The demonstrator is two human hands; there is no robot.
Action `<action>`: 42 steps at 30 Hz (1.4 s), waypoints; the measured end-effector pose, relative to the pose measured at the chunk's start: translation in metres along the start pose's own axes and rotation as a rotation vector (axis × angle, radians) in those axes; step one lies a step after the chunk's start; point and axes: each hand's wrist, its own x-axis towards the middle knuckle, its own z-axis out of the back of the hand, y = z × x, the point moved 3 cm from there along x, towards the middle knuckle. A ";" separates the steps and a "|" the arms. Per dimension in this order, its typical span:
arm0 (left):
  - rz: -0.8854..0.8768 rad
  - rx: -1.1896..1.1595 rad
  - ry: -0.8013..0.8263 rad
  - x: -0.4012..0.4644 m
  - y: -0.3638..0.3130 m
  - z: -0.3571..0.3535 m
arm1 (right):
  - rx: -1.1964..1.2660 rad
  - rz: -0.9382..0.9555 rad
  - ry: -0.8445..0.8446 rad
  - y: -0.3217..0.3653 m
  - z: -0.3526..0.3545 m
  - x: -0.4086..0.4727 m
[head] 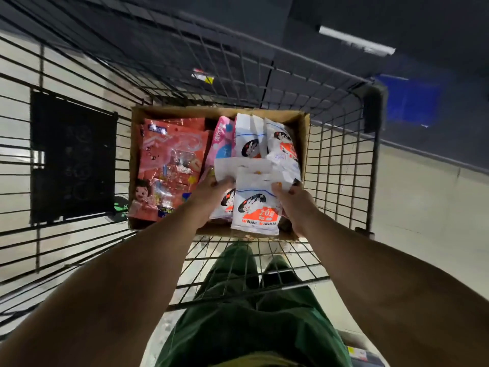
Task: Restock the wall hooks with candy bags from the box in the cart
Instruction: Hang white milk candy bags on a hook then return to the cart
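A cardboard box (pixel 304 128) sits in the wire cart (pixel 341 165), packed with candy bags. Orange-red bags (pixel 172 154) fill its left half, a pink bag (pixel 223 139) stands in the middle, and white White Rabbit bags (pixel 280 144) stand on the right. My left hand (pixel 211 189) grips the top edge of a white bag (pixel 225 165) lying in the box. My right hand (pixel 293 202) pinches the top right of another white White Rabbit bag (pixel 256 210) at the box's near side. The wall hooks are out of view.
The cart's wire walls rise on both sides and at the far end. A dark panel (pixel 71 157) lies beyond the left wall. My green trousers (pixel 251 313) show through the cart's near grid. Pale floor lies to the right.
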 end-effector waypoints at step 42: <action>-0.787 0.365 0.926 -0.424 -0.275 -0.768 | 1.115 0.748 -0.798 -0.197 0.759 -0.299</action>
